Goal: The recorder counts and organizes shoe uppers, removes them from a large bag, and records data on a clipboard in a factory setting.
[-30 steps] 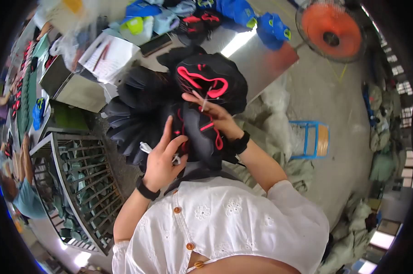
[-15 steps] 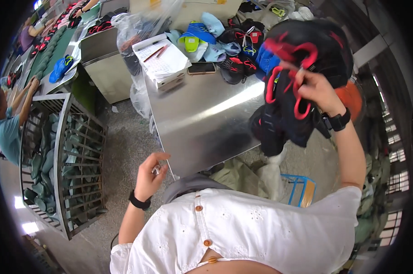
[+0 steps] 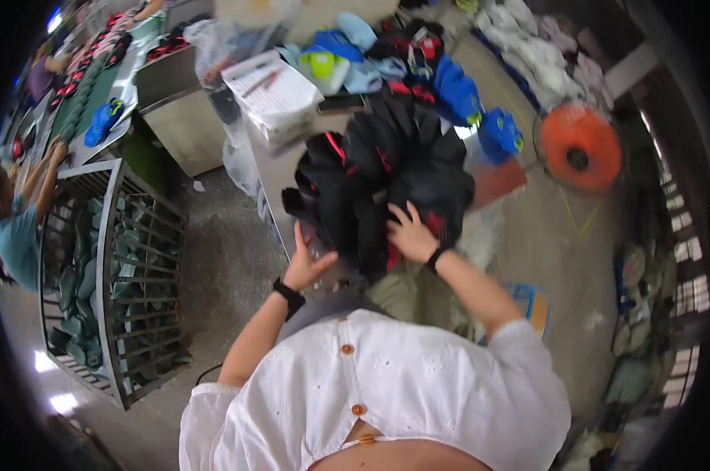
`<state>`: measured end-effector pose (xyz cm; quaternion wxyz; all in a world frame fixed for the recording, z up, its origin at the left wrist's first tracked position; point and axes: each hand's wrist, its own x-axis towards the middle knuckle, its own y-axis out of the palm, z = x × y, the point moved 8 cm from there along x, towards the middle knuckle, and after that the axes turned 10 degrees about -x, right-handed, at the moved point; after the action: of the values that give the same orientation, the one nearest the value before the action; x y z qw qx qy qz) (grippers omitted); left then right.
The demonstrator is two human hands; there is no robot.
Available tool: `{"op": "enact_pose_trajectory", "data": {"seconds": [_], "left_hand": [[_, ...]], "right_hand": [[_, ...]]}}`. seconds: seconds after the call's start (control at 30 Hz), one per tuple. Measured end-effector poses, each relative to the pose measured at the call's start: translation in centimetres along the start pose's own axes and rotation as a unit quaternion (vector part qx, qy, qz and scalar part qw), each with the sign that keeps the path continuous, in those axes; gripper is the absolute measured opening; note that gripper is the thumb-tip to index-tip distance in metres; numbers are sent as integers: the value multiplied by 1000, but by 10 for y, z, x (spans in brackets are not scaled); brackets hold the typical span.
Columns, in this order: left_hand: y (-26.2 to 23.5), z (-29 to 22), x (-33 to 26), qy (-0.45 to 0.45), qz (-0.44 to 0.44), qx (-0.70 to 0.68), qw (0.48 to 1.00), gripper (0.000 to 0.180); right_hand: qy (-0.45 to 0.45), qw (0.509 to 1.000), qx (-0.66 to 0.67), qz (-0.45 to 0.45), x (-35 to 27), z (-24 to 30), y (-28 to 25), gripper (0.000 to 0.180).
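Observation:
A big bundle of black shoe uppers (image 3: 429, 184) with red trim lies on the metal table in front of me, fanned out in a rough ring. My right hand (image 3: 411, 235) rests on the near side of it, fingers spread. At the bundle's near left edge is my left hand (image 3: 308, 265), thumb and fingers apart and nothing in it. Whether its fingertips touch the uppers, I cannot tell.
Behind the bundle are a paper pad (image 3: 272, 94) with pens, a dark phone (image 3: 341, 104) and blue uppers (image 3: 455, 90). An orange fan (image 3: 578, 149) stands at the right. A metal cage (image 3: 111, 275) of green pieces stands left; a co-worker (image 3: 17, 235) is beyond.
The black bundle came down from the raised right hand onto the table. My right hand let go of its red loops and now lies open on it. My left hand moved in toward it.

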<state>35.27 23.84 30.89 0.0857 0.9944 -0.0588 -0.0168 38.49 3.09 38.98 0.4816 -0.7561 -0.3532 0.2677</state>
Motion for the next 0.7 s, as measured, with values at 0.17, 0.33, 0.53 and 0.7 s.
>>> {"op": "enact_pose_trajectory", "data": {"seconds": [0.17, 0.33, 0.53, 0.7], "left_hand": [[14, -73, 31, -10, -71, 21, 997, 97], [5, -114, 20, 67, -114, 111, 985, 65], [33, -141, 22, -52, 16, 275, 960, 43], [113, -120, 71, 185, 7, 455, 871, 55]], "right_hand": [[-73, 996, -55, 0, 34, -14, -4, 19], [128, 979, 146, -59, 13, -20, 8, 23], [365, 911, 146, -122, -56, -116, -50, 71], [155, 977, 127, -71, 28, -101, -52, 79]]}}
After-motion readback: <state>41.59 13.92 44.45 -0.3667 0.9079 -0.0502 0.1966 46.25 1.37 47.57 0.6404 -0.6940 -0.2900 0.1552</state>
